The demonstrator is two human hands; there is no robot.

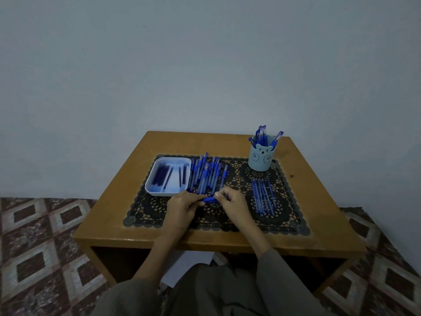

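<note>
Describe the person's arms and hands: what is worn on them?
Both are bare: the left hand and right hand wear no gloves; in this dim light no ring or watch shows. The left sleeve and right sleeve are loose, dull grey-green cloth, leaving the forearms uncovered.

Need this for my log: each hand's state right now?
Left hand: grips one end of the blue pen.
Right hand: pinches its other end.

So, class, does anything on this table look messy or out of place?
The white tray looks smeared blue inside, perhaps ink from the refills in it. The pens beside it lie in a loose heap.
</note>
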